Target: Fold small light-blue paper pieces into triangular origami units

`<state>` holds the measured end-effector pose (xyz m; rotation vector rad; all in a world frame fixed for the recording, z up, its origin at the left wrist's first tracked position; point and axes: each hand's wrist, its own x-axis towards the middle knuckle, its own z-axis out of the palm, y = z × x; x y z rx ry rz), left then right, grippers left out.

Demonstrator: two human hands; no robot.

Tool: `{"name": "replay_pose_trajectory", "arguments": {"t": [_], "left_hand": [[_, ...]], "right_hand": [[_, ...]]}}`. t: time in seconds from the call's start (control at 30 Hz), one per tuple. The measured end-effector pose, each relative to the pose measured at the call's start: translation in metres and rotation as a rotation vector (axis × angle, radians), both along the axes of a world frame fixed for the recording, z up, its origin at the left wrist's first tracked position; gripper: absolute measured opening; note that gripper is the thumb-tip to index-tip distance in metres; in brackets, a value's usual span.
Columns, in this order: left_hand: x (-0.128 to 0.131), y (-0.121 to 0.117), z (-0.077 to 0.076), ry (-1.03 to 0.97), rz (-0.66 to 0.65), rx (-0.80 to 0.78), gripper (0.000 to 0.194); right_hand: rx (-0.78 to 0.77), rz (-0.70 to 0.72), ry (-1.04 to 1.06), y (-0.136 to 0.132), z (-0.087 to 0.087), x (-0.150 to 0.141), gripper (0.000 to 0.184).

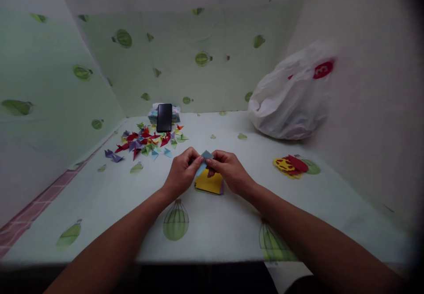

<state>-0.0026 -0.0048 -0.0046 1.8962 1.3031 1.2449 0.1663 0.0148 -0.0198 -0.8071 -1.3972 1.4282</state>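
A small piece of folded light blue paper (207,155) is pinched between both of my hands, a little above the table. My left hand (183,170) grips its left side between thumb and fingers. On the right side, my right hand (230,168) does the same, thumb pressed on the paper. Beneath the hands lies a stack of square coloured paper (209,184) with a yellow sheet on top. Part of that stack is hidden by my fingers.
Several folded paper pieces (145,140) in many colours lie at the back left. Behind them a black phone (164,118) leans on a tissue box (176,114). Yellow and red paper cut-outs (289,166) lie at the right, with a white plastic bag (291,95) behind.
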Motion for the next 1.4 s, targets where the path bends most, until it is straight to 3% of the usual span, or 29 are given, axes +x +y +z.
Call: {"name": "replay_pose_trajectory", "arguments": {"t": [0.13, 0.27, 0.37, 0.53, 0.83, 1.07, 1.2, 1.4], "left_hand": [[0.001, 0.001, -0.001, -0.052, -0.015, -0.024, 0.027], [-0.002, 0.005, 0.001, 0.017, -0.098, -0.081, 0.027], [-0.002, 0.004, 0.001, 0.000, -0.115, -0.028, 0.027], [0.004, -0.004, -0.004, -0.102, -0.053, 0.021, 0.025], [0.008, -0.004, -0.010, -0.193, -0.106, -0.049, 0.029], [0.007, -0.006, -0.010, -0.204, 0.045, 0.022, 0.032], [0.007, -0.006, -0.012, -0.254, 0.058, -0.009, 0.033], [0.005, -0.003, -0.018, -0.336, 0.185, -0.061, 0.034]], "right_hand": [[0.084, -0.073, -0.087, -0.001, 0.002, 0.002, 0.031], [0.267, -0.157, -0.286, -0.003, 0.006, 0.005, 0.030], [0.209, -0.149, -0.182, -0.006, 0.004, 0.003, 0.034], [0.129, 0.008, -0.163, -0.012, -0.001, -0.002, 0.033], [0.285, -0.131, -0.463, -0.015, -0.002, 0.001, 0.036], [0.314, -0.048, -0.460, -0.019, 0.001, -0.001, 0.037], [0.322, -0.128, -0.489, -0.024, 0.001, -0.001, 0.042], [0.412, -0.275, -0.464, -0.023, -0.002, 0.000, 0.042]]}}
